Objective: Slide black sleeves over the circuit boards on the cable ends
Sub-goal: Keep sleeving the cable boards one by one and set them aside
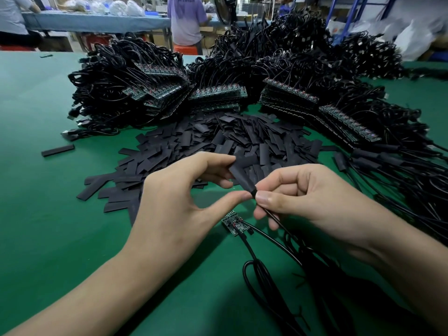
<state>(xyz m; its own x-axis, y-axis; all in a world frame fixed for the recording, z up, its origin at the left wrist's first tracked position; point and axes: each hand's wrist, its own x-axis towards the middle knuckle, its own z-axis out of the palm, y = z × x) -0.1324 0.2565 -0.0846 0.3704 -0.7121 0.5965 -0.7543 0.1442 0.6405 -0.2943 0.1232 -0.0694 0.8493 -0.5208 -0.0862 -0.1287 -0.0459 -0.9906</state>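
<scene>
Your left hand (174, 190) holds a black sleeve (238, 174) above the green mat (48, 214), fingers curled around its upper part and the thumb tip pressed against its lower end. Your right hand (308, 197) meets it there, thumb and forefinger pinching a thin black cable (278, 221) right where it enters the sleeve's lower mouth; the other fingers curl loosely beneath. The sleeve tilts, its upper end leaning away from you and to the left. Whether a board sits inside it cannot be told. The cable runs down from your right hand toward you and joins the loops of black cord (257, 275) lying on the mat. Directly below your hands, a bare circuit board (232, 221) lies flat on the mat with its own lead trailing toward you. Just behind your hands a loose pile of flat sleeves (218, 146) spreads across the mat, and one stray sleeve (57, 150) lies well apart to the left. Beyond the pile, stacks of boards (218, 93) sit in rows with their cables heaped behind them. To the right, cable ends already covered in sleeves (373, 154) lie side by side. A person in a purple shirt (185, 18) stands at a far bench.
</scene>
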